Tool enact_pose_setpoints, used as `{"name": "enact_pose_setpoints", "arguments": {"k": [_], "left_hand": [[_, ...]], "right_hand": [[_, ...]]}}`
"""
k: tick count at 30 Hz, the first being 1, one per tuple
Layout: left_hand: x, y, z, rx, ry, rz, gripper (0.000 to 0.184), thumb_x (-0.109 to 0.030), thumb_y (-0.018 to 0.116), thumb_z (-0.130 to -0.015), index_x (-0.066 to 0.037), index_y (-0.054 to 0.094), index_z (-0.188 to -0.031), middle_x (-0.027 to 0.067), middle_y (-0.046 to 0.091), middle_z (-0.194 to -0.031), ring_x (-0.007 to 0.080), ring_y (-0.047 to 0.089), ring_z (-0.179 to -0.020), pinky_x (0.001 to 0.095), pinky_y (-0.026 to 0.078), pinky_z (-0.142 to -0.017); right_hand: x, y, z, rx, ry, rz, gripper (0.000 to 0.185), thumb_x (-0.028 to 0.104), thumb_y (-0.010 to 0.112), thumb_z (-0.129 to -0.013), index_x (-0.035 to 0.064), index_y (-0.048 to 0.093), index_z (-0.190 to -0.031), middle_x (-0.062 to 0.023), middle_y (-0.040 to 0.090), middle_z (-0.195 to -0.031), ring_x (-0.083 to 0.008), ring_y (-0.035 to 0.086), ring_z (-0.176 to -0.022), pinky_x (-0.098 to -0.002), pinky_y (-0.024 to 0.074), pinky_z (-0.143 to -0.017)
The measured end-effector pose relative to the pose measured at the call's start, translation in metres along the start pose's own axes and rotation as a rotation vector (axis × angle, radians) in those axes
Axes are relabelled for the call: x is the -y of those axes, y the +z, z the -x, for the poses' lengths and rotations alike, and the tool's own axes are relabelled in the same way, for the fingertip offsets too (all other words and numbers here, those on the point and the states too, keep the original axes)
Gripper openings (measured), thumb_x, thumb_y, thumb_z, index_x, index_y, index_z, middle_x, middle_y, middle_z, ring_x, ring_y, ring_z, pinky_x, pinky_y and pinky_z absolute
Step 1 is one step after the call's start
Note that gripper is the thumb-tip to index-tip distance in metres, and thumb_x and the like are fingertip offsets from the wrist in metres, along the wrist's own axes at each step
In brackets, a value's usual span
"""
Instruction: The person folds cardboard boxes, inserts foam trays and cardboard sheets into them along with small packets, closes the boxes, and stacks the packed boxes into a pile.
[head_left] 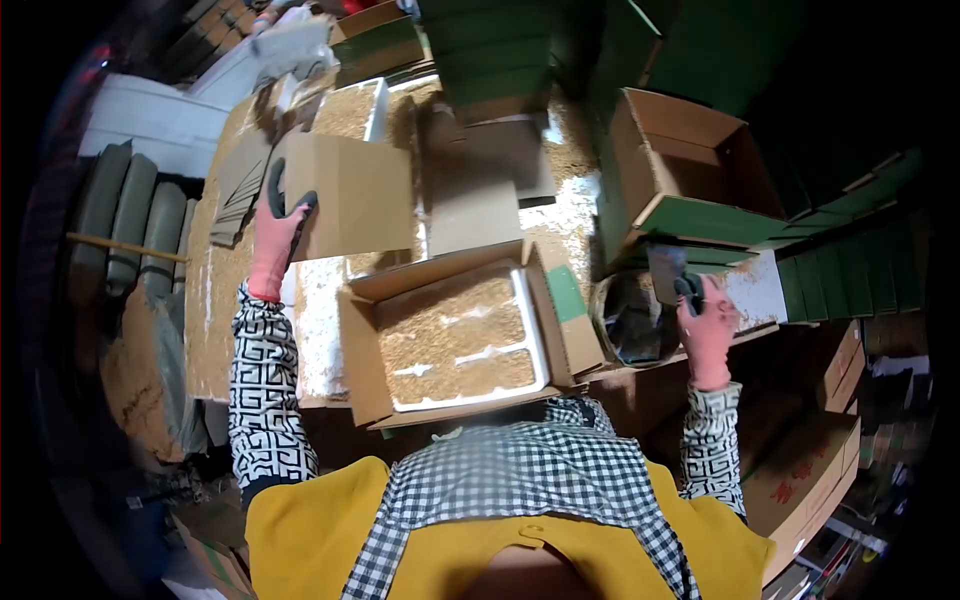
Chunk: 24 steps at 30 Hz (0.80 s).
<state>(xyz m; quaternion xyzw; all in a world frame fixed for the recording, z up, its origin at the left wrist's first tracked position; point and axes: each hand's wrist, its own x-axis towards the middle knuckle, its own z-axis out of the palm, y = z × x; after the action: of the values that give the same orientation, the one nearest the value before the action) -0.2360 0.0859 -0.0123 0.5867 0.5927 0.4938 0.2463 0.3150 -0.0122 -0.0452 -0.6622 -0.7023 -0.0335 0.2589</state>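
Observation:
My left hand [278,225], in a pink glove with dark fingertips, grips the left edge of a flat cardboard sheet [355,195]. On the right, my right hand [704,318], gloved the same way, pinches a small dark flat packet [666,272] above a round container [632,318] with dark shiny contents. Between my hands, close to my body, an open cardboard box [362,352] holds a white foam tray [527,330] filled with tan granular material in several compartments.
An open green-sided box [700,218] stands at the right. More cardboard sheets [470,210] lie mid-table. Grey rolled bags [130,215] are at the left. Stacked green boxes [500,60] rise at the back. Part of another person shows at the top left.

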Motion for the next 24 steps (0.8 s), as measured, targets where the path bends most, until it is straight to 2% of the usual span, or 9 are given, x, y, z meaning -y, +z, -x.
{"name": "enact_pose_setpoints", "arguments": {"k": [3,7,9,11,13,15,18,20,24], "left_hand": [[-0.030,-0.027,0.033,-0.247,-0.119,0.175,0.062,-0.015,0.065,-0.088,-0.001,0.036,-0.141,0.0115,0.048,-0.134,0.0156,0.051,-0.114,0.0274,0.044,-0.095],[-0.056,-0.017,0.109,-0.130,-0.199,0.614,0.057,-0.013,0.062,-0.088,0.001,0.040,-0.138,0.0165,0.043,-0.140,0.0190,0.048,-0.122,0.0300,0.041,-0.100],[-0.054,0.001,0.153,-0.011,-0.118,0.311,0.058,-0.016,0.065,-0.086,0.000,0.042,-0.137,0.0156,0.045,-0.140,0.0208,0.048,-0.125,0.0313,0.044,-0.099],[-0.038,0.017,0.191,0.148,-0.100,0.023,0.058,-0.014,0.064,-0.084,0.000,0.043,-0.136,0.0174,0.055,-0.129,0.0228,0.056,-0.117,0.0341,0.046,-0.097],[-0.052,0.020,0.210,0.196,0.092,-0.450,0.058,-0.015,0.065,-0.080,0.000,0.046,-0.133,0.0170,0.064,-0.111,0.0261,0.064,-0.100,0.0349,0.051,-0.087],[-0.073,0.028,0.204,0.462,0.082,-0.686,0.056,-0.027,0.067,-0.079,-0.003,0.052,-0.127,0.0135,0.067,-0.097,0.0267,0.066,-0.083,0.0345,0.053,-0.071],[-0.078,0.032,0.184,0.748,0.064,-0.904,0.052,-0.027,0.065,-0.081,-0.005,0.053,-0.125,0.0129,0.067,-0.092,0.0255,0.066,-0.081,0.0334,0.052,-0.069],[-0.064,0.035,0.177,0.821,0.107,-0.966,0.045,-0.024,0.063,-0.083,-0.004,0.056,-0.122,0.0149,0.067,-0.093,0.0255,0.066,-0.082,0.0339,0.052,-0.071],[-0.058,-0.006,0.171,0.170,0.078,-0.181,0.031,-0.012,0.056,-0.088,0.000,0.060,-0.116,0.0149,0.067,-0.102,0.0222,0.066,-0.089,0.0314,0.053,-0.078]], "right_hand": [[0.113,-0.043,-0.018,-0.125,-0.366,-0.450,0.022,0.012,0.063,-0.077,0.0064,0.060,-0.097,-0.0119,0.064,-0.096,-0.0299,0.063,-0.084,-0.0368,0.0515,-0.073],[0.180,0.032,0.000,0.540,-1.031,0.007,0.017,0.014,0.055,-0.082,0.0089,0.062,-0.097,-0.0070,0.061,-0.088,-0.0206,0.062,-0.076,-0.0327,0.0501,-0.065],[0.171,0.009,-0.013,0.774,-1.023,0.199,0.011,0.013,0.059,-0.079,0.0102,0.062,-0.088,-0.0045,0.060,-0.085,-0.0208,0.061,-0.075,-0.0306,0.0488,-0.062],[0.157,-0.023,-0.017,0.273,-0.402,-0.378,0.037,0.000,0.061,-0.070,0.0045,0.063,-0.107,-0.0096,0.065,-0.090,-0.0258,0.063,-0.081,-0.0347,0.0517,-0.073],[0.167,-0.046,-0.015,-0.096,-0.093,-0.815,0.032,-0.001,0.059,-0.076,0.0000,0.061,-0.107,-0.0158,0.064,-0.097,-0.0256,0.064,-0.085,-0.0351,0.0505,-0.078],[0.200,-0.057,-0.018,0.063,-0.343,-0.546,0.031,0.003,0.062,-0.078,0.0004,0.060,-0.109,-0.0147,0.064,-0.097,-0.0250,0.064,-0.082,-0.0332,0.0506,-0.075],[0.225,0.010,-0.005,0.531,-0.718,-0.129,0.046,0.036,0.072,-0.076,0.0115,0.057,-0.113,-0.0099,0.059,-0.106,-0.0260,0.060,-0.091,-0.0370,0.0481,-0.079],[0.221,0.027,0.003,0.545,-0.760,-0.083,0.046,0.029,0.073,-0.073,0.0114,0.058,-0.113,-0.0105,0.059,-0.109,-0.0282,0.059,-0.098,-0.0381,0.0466,-0.084],[0.200,-0.006,-0.015,0.188,-0.321,-0.632,0.039,0.006,0.067,-0.073,0.0060,0.062,-0.112,-0.0157,0.065,-0.106,-0.0310,0.063,-0.097,-0.0393,0.0489,-0.089]]}}
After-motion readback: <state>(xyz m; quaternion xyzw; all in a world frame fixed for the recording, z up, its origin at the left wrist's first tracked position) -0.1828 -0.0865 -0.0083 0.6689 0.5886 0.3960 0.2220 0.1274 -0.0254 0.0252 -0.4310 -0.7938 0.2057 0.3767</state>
